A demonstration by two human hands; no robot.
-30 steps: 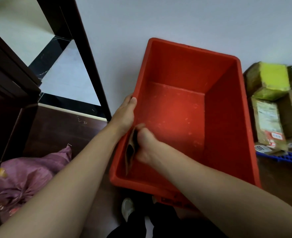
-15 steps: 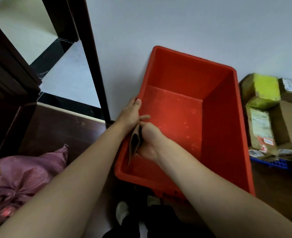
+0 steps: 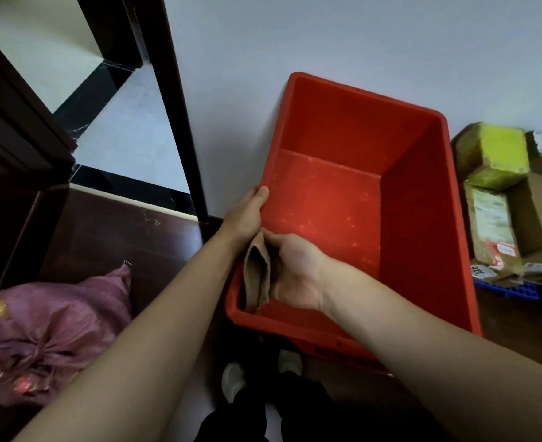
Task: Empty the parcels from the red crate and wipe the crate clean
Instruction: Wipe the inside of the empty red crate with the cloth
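Head view looks down at a red crate [image 3: 413, 193] on a dark wooden floor [image 3: 110, 231], with its far end close to a white wall [image 3: 327, 36]. The left hand [image 3: 245, 215] grips the crate's left rim, thumb lying along the top edge and fingers curled over the outside. The right hand [image 3: 295, 272] reaches inside the crate at its near left corner and holds a folded brown cloth [image 3: 256, 275], pressing it against the inner face of the left wall; the fingers are hidden behind the cloth, so only the thumb and the back of the hand show. Pale specks and smears mark the crate's bottom panel.

To the right of the crate, just beside its right wall, parcels [image 3: 493, 154] are piled together: one wrapped in yellow tape on top, brown cardboard ones with printed labels below and beside it. They sit on a blue crate [image 3: 518, 290], of which only a slatted edge shows. At lower left a purple sack [image 3: 49, 330], tied at the neck, lies on the floor. A dark door frame [image 3: 180, 129] rises left of the crate, with pale tiles beyond it. Light-coloured shoes [image 3: 233, 378] show below the crate's near edge
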